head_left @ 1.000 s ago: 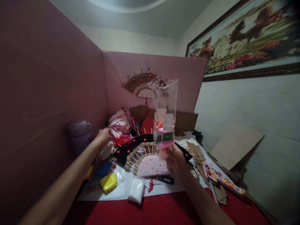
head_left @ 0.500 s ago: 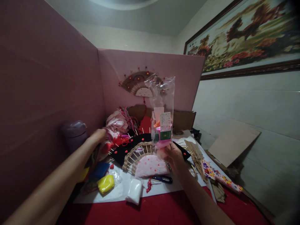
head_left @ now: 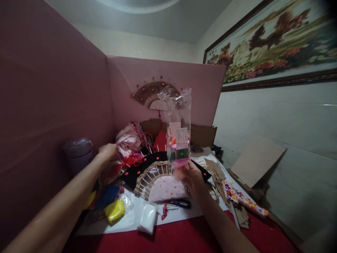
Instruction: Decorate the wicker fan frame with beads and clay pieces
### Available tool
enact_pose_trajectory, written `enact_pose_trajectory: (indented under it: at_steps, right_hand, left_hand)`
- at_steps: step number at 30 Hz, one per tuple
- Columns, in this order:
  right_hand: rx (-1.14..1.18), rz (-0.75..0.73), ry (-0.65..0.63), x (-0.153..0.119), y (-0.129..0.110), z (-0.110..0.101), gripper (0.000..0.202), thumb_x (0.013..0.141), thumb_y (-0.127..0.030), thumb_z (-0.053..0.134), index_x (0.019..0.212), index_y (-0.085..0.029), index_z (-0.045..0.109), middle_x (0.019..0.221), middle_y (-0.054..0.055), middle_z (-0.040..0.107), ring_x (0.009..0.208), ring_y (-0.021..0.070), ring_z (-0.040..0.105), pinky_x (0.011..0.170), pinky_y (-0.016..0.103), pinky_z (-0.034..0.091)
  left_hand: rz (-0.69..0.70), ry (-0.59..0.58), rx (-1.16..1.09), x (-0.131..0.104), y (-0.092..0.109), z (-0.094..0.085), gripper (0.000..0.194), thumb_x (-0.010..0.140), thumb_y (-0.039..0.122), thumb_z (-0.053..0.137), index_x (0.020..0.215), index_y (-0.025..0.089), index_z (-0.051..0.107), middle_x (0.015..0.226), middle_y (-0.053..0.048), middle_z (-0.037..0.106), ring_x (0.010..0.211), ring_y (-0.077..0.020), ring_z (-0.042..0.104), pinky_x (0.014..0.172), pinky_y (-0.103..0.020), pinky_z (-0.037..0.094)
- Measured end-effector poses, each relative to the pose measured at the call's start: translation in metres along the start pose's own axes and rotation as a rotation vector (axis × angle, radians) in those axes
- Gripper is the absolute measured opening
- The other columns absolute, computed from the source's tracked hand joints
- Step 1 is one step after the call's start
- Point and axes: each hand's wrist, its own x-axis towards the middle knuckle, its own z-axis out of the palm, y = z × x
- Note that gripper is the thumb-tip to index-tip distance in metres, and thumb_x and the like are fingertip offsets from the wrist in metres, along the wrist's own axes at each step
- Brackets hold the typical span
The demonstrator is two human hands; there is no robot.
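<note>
My right hand [head_left: 194, 177] is closed round the bottom of a clear plastic bag [head_left: 179, 109], held upright. Inside the bag are pink and orange packets and a label with a green lower part. Behind and below it lies a fan [head_left: 168, 189] with a woven edge, thin sticks, a dotted pink base and a black band with red dots. At the left, my left hand [head_left: 108, 151] is beside a heap of pink cloth [head_left: 129, 137] and red cords [head_left: 131, 160]. Its fingers look closed, but their tips and anything between them are hidden.
In front lie a yellow packet [head_left: 114, 211], a white packet [head_left: 147, 219], and a dark-handled tool [head_left: 180, 203]. A lidded purple container [head_left: 78, 154] stands left. Corrugated cardboard strips [head_left: 218, 175] and a flower-patterned object [head_left: 244, 199] lie right. Another fan [head_left: 154, 93] hangs on the pink panel.
The view has shifted slightly, so most things sit a little further left. My left hand has drawn slightly back from the pink cloth. My right hand keeps the bag in its grip.
</note>
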Motion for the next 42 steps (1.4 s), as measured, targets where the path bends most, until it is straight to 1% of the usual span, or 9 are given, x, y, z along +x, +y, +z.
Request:
enact_pose_trajectory:
  at_steps: [5, 8, 11, 17, 28, 30, 34, 39, 42]
  right_hand:
    - [-0.026, 0.002, 0.003, 0.003, 0.007, -0.004, 0.041, 0.063, -0.041, 0.076, 0.092, -0.019, 0.057, 0.068, -0.002, 0.055, 0.047, 0.0065, 0.042, 0.042, 0.018, 0.027]
    - [-0.074, 0.008, 0.014, 0.003, 0.009, -0.007, 0.04, 0.064, -0.04, 0.075, 0.093, -0.019, 0.057, 0.067, -0.003, 0.055, 0.047, 0.0063, 0.042, 0.041, 0.018, 0.028]
    - [-0.119, 0.029, 0.007, 0.001, 0.01, -0.008, 0.04, 0.064, -0.041, 0.075, 0.093, -0.019, 0.058, 0.064, -0.004, 0.053, 0.043, 0.0052, 0.038, 0.036, 0.017, 0.024]
    - [-0.131, -0.003, -0.024, -0.001, 0.01, -0.004, 0.043, 0.061, -0.038, 0.078, 0.095, -0.019, 0.059, 0.073, 0.0, 0.06, 0.054, 0.0089, 0.049, 0.046, 0.018, 0.037]
    - [-0.121, 0.015, -0.082, 0.0, 0.009, -0.006, 0.042, 0.059, -0.038, 0.08, 0.092, -0.02, 0.061, 0.072, -0.001, 0.061, 0.059, 0.0115, 0.054, 0.055, 0.022, 0.043]
    - [-0.162, 0.019, -0.11, -0.001, 0.01, -0.007, 0.04, 0.062, -0.039, 0.078, 0.093, -0.02, 0.062, 0.079, 0.0, 0.063, 0.065, 0.0127, 0.056, 0.058, 0.022, 0.044]
    - [-0.135, 0.03, -0.124, -0.002, 0.01, -0.006, 0.037, 0.065, -0.04, 0.076, 0.094, -0.02, 0.062, 0.079, 0.0, 0.063, 0.062, 0.0117, 0.054, 0.056, 0.021, 0.042]
    - [-0.058, 0.054, -0.137, -0.003, 0.007, -0.002, 0.038, 0.064, -0.038, 0.077, 0.093, -0.02, 0.061, 0.083, 0.001, 0.064, 0.063, 0.0114, 0.054, 0.056, 0.021, 0.041]
    - [-0.02, 0.062, -0.14, -0.003, 0.006, 0.0, 0.037, 0.063, -0.038, 0.078, 0.09, -0.02, 0.061, 0.079, 0.001, 0.063, 0.064, 0.0122, 0.055, 0.058, 0.022, 0.042]
  left_hand:
    - [-0.03, 0.297, -0.049, -0.005, 0.024, -0.058, 0.037, 0.081, 0.023, 0.05, 0.117, 0.011, 0.049, 0.103, -0.018, 0.062, 0.093, -0.0315, 0.061, 0.073, -0.044, 0.048]
    - [0.084, 0.692, -0.703, -0.02, 0.046, -0.089, 0.037, 0.073, 0.021, 0.057, 0.108, 0.011, 0.054, 0.086, -0.009, 0.063, 0.068, -0.0173, 0.061, 0.06, -0.03, 0.049]
    - [0.357, 0.816, -1.171, -0.036, 0.067, -0.111, 0.032, 0.066, 0.015, 0.061, 0.097, 0.014, 0.06, 0.074, 0.0, 0.06, 0.052, -0.0072, 0.053, 0.048, -0.019, 0.045]
    - [0.563, 0.988, -1.005, -0.045, 0.094, -0.136, 0.038, 0.063, 0.006, 0.064, 0.099, 0.016, 0.064, 0.073, 0.003, 0.061, 0.065, -0.0074, 0.058, 0.06, -0.019, 0.047]
    - [0.826, 0.096, -0.938, -0.006, 0.079, -0.141, 0.034, 0.07, 0.026, 0.067, 0.102, 0.014, 0.069, 0.083, -0.005, 0.07, 0.071, -0.0121, 0.061, 0.072, -0.028, 0.05]
    - [0.816, 0.121, -0.883, -0.009, 0.084, -0.139, 0.037, 0.065, 0.025, 0.071, 0.1, 0.013, 0.07, 0.078, -0.004, 0.07, 0.063, -0.0093, 0.058, 0.065, -0.024, 0.05]
    - [0.751, 0.482, -0.935, -0.023, 0.098, -0.134, 0.028, 0.061, 0.028, 0.075, 0.082, 0.011, 0.071, 0.066, -0.002, 0.067, 0.051, -0.006, 0.054, 0.052, -0.019, 0.045]
    - [0.857, 0.007, -0.851, -0.04, 0.099, -0.136, 0.054, 0.077, 0.061, 0.05, 0.08, 0.012, 0.072, 0.063, -0.007, 0.07, 0.057, -0.0135, 0.063, 0.056, -0.026, 0.049]
    - [0.819, 0.3, -0.914, -0.043, 0.1, -0.138, 0.052, 0.082, 0.057, 0.047, 0.083, 0.011, 0.072, 0.066, -0.008, 0.07, 0.061, -0.0138, 0.064, 0.06, -0.027, 0.048]
